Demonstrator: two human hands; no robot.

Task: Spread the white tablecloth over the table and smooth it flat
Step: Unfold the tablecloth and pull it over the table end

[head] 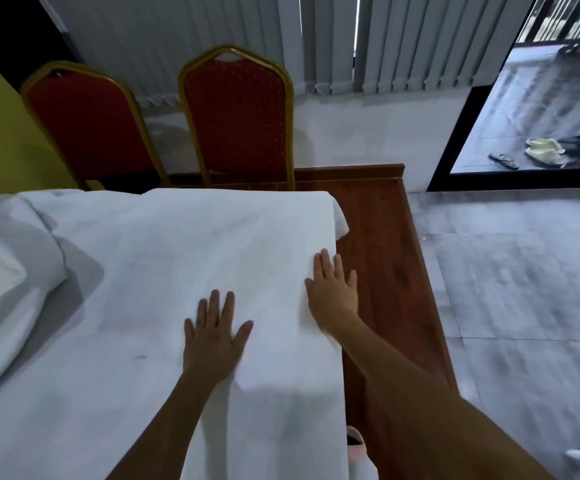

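The white tablecloth (164, 258) covers most of the wooden table (385, 244), whose right strip stays bare. My left hand (212, 337) lies flat on the cloth near the middle, fingers spread. My right hand (333, 292) rests palm down on the cloth's right edge, its fingers partly over the bare wood. The cloth's far right corner (340, 220) curls a little. At the left the cloth is bunched into a thick fold (8, 278).
Two red chairs with gold frames (236, 119) (87, 123) stand at the table's far side. Vertical blinds (385, 39) hang behind them. Grey tiled floor (517, 289) lies to the right, with shoes (544, 150) by an open doorway.
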